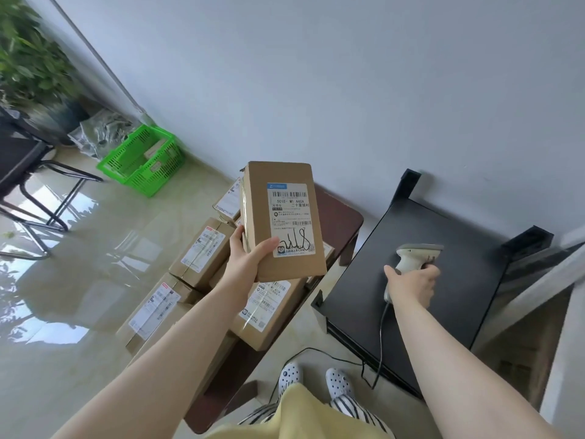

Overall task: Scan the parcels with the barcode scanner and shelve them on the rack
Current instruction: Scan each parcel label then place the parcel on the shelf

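One parcel point(281, 217) gripped upright in left hand point(245, 258), label up; right hand point(411, 280) wraps barcode scanner point(411, 258) on rack point(443, 296). Scan step: next, probably lift scanner toward the barcode above the left thumb.

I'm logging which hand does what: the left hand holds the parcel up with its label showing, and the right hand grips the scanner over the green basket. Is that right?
Not quite. In the head view the right hand grips the scanner over the black rack, not the green basket, which sits on the floor by the wall. The left hand does hold the parcel up, label showing.
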{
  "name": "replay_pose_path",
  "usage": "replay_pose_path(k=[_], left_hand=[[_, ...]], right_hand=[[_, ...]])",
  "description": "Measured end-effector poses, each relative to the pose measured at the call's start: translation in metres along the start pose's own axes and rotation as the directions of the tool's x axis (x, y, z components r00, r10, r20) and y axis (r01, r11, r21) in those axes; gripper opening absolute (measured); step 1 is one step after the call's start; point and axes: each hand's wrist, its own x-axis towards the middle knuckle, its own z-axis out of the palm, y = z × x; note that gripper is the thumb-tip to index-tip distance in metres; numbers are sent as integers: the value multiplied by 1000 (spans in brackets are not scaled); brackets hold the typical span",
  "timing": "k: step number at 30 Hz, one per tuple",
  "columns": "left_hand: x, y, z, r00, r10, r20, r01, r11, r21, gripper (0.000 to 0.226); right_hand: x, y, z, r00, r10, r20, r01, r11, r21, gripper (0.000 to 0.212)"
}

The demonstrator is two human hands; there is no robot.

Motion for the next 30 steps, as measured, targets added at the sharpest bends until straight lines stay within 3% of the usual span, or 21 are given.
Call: replay_pose_path(k=[5,8,10,12,15,18,20,24,30], left_hand=[[-2,-1,-3,1000,-3,-5,3,1000,-4,100],[-1,0,-4,1000,4,-6,-4,1000,-7,103],[0,-1,-3,1000,10,-10,-10,1000,-15,103],[2,-2,-2,1000,10,-21,-10,1000,-24,101],[6,-3,-1,999,10,-43,-12,999,-42,101],[7,-3,1,998,15,-59,-18,999,-44,101],[8,-4,1,998,23,-66,-26,999,-47,100],[10,-4,0,997,31,-72,-35,998,-54,104],[8,-5,-1,997,30,-72,-34,997,-64,107]], right_hand=[[3,-6,-5,999,40,28,-43,992,118,59],[-7,-15,-11,998,18,65,-41,924,380,53],[-22,-30,-24,977,-75,197,-53,816,576,42],[-45,-47,-43,879,-242,410,-111,733,671,27],[-84,-69,-68,604,-447,660,-163,742,651,31],[-111,-82,-77,391,-465,794,-214,794,570,44],[-124,-85,-78,334,-446,830,-221,819,529,46],[-139,-85,-72,337,-406,850,-268,823,500,46],[-150,-88,-72,409,-360,839,-270,830,488,41]])
